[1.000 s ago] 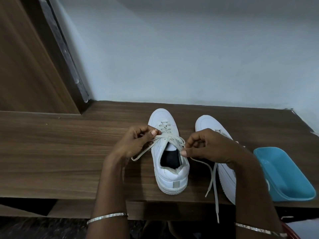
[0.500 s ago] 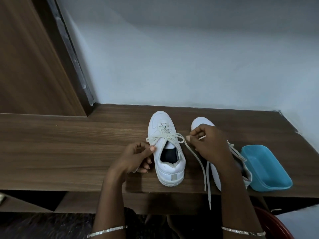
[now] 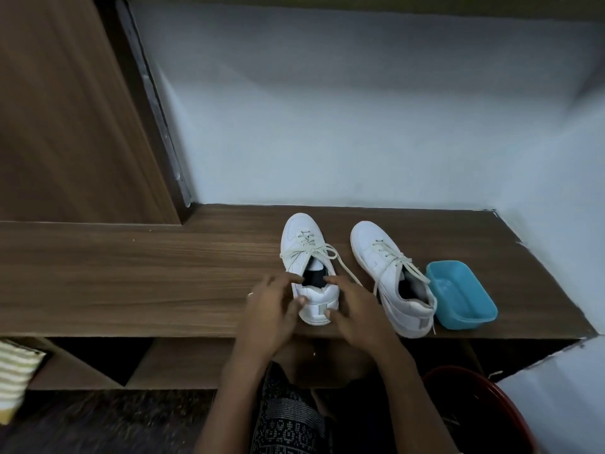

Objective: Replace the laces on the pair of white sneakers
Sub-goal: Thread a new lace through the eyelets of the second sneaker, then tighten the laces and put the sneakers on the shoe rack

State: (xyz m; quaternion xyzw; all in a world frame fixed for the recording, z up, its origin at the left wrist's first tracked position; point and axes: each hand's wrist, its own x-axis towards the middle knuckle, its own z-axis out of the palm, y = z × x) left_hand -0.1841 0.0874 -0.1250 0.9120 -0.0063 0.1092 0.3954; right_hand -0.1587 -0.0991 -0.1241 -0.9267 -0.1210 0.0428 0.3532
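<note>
Fingers of left hand (image 3: 274,301) and right hand (image 3: 357,308) clasp the heel of 1 white sneaker (image 3: 299,238).

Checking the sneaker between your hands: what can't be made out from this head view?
Head view, heel sides of the sneaker between the hands: covered by the left hand and right hand.
Whether those hands grip or merely touch it: motion blur.
Whether its laces are knotted: too small.
Red tub: cut off by the bottom edge.

We see smooth white sneakers (image 3: 307,257) with woven laces (image 3: 322,250), a wood-grain shelf (image 3: 131,276), and a glossy plastic tub (image 3: 474,314).
</note>
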